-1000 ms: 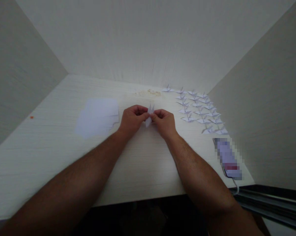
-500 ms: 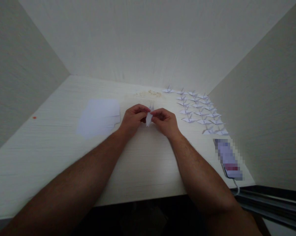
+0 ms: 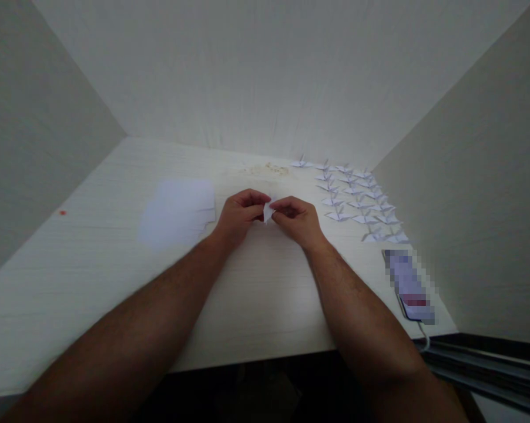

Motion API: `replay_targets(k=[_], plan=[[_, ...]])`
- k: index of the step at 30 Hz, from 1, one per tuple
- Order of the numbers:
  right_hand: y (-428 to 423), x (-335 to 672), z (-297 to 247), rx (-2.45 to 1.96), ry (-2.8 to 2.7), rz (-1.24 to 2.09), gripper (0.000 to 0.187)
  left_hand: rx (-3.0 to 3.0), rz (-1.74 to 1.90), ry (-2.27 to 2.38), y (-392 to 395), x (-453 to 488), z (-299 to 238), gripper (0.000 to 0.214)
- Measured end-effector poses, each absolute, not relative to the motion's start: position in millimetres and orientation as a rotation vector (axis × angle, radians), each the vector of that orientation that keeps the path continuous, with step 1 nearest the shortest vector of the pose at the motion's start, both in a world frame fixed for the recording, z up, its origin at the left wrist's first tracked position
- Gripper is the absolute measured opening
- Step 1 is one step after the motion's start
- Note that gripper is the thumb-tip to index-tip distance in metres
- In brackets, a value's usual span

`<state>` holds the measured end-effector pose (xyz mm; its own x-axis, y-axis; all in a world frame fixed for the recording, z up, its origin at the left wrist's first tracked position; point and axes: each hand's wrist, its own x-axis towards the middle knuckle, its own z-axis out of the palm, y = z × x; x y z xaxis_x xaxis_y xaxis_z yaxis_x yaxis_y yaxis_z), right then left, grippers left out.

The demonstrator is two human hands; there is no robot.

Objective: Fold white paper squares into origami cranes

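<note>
Folded white paper (image 3: 268, 212) over middle of table (image 3: 256, 294), pinched between left hand (image 3: 239, 215) at its 9 o'clock and right hand (image 3: 298, 220) at 3; white sheets (image 3: 177, 208) farther out at 9, small reddish bit (image 3: 63, 212) beyond; brownish stain (image 3: 269, 170) at 12 near back wall (image 3: 265, 76); rows of paper birds (image 3: 339, 216) around 2 to 3; phone (image 3: 408, 285) at 4, white cable (image 3: 425, 341) at its near end

A small walled-in work nook; home or office cannot be told.
A pale, wood-grained bench (image 3: 256, 305) fits between a left wall (image 3: 36, 117) and a right wall (image 3: 476, 176), with a plain back wall (image 3: 247, 70) along its far edge, booth-like. White paper sheets (image 3: 177, 205) lie left of centre, rows of folded paper birds (image 3: 339, 217) to the right, a phone (image 3: 406, 282) with a cable (image 3: 425, 338) near the front corner.
</note>
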<state>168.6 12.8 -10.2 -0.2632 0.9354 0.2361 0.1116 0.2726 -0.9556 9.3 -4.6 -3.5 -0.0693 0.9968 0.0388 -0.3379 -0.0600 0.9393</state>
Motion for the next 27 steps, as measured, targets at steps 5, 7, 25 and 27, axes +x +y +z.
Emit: replay_targets(k=[5, 7, 25, 27], plan=[[13.0, 169.8, -8.7, -0.963, -1.59, 1.087, 0.014, 0.983, 1.412, 0.924, -5.5, 8.1, -4.2, 0.018], [13.5, 170.3, -9.0, -0.957, -1.58, 1.105, 0.014, 1.015, 1.416, 0.932, -4.7, 7.6, -6.2, 0.018], [14.0, 166.5, -10.8, -0.935, -1.532, 1.198, 0.02, 1.171, 1.432, 1.027, -2.7, 8.2, -10.8, 0.021], [13.4, 165.6, -9.1, -0.919, -1.508, 1.206, 0.019, 1.184, 1.437, 1.025, -2.7, 8.3, -10.9, 0.02]])
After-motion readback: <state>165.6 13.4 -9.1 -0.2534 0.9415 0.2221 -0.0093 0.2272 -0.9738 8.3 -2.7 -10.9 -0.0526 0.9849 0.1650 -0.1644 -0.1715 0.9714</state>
